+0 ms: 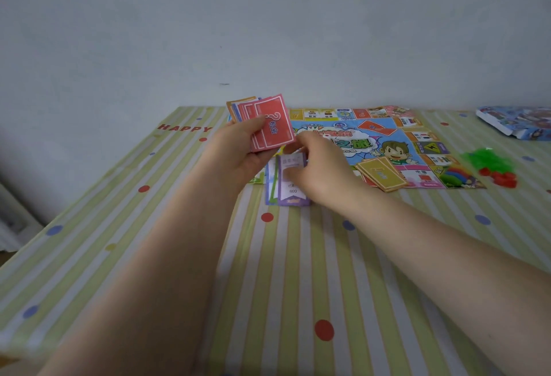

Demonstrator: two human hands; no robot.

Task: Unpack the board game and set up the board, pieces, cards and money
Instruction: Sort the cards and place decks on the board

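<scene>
With the fanned cards clamped in the left hand, the purple card pinched by the right hand was best squared onto its tabletop pile.

Table covered edge to edge by striped tablecloth: pale green, grey, white bands with thin orange lines, running from near edge toward far edge. Red, blue, yellow dots scattered over cloth. Red word "HAPPY" printed near far left corner. Plain pale grey-blue wall behind far edge. Blurred white object beyond left edge, not identifiable.
</scene>
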